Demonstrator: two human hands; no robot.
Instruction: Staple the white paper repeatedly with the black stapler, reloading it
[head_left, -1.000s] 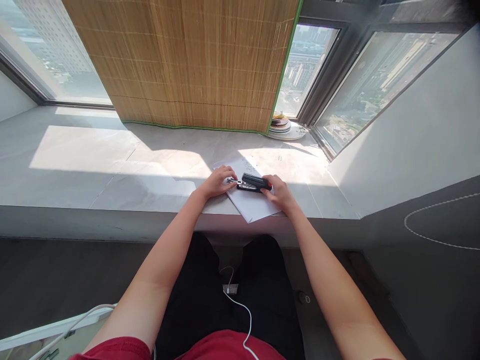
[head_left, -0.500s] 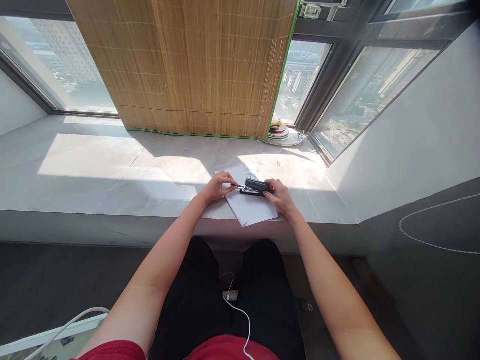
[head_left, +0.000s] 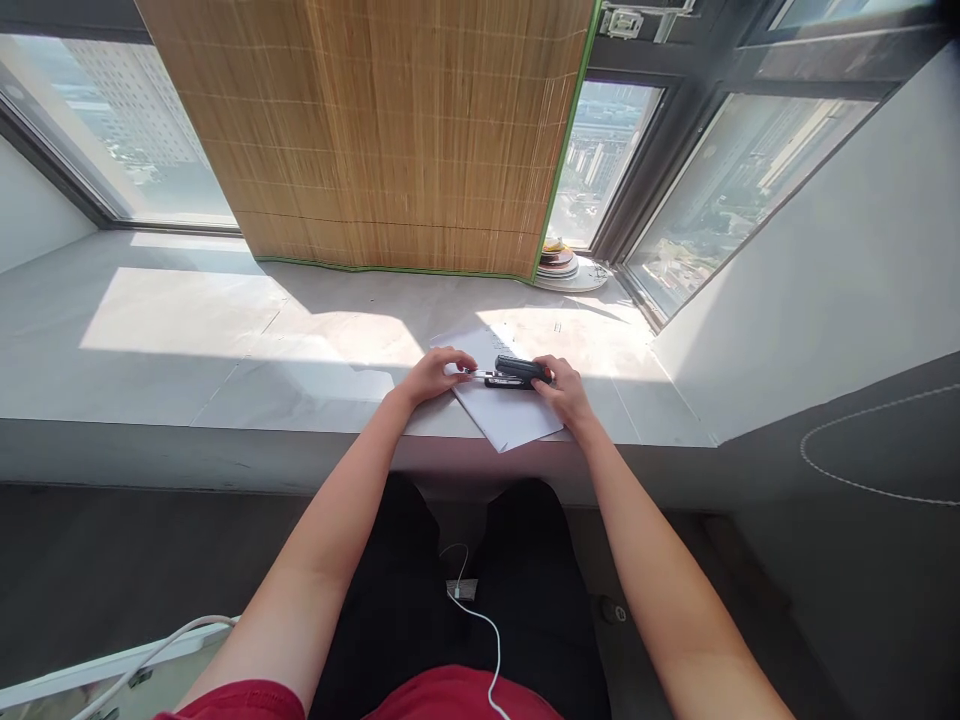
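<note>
A black stapler (head_left: 517, 371) lies over sheets of white paper (head_left: 510, 422) on the window sill, its upper arm lifted slightly from its base. My right hand (head_left: 564, 390) grips the stapler's right end, where a bit of red shows. At the left end, a thin metal slide (head_left: 479, 374) sticks out of the stapler. My left hand (head_left: 441, 374) pinches that slide between thumb and fingers; its tip is hidden by the fingers. Some print shows on the paper's far part.
The pale sill (head_left: 322, 390) ends at a front edge just before my knees. Behind hangs a bamboo blind (head_left: 390, 140). A stack of plates (head_left: 566, 272) stands by the window corner. A white cable (head_left: 487, 625) runs over my lap, and a bead chain (head_left: 825, 470) hangs at right.
The stapler and my right hand have shifted slightly to the right, and the paper's near corner has moved right as well. My left hand keeps its pinch at the stapler's left end.
</note>
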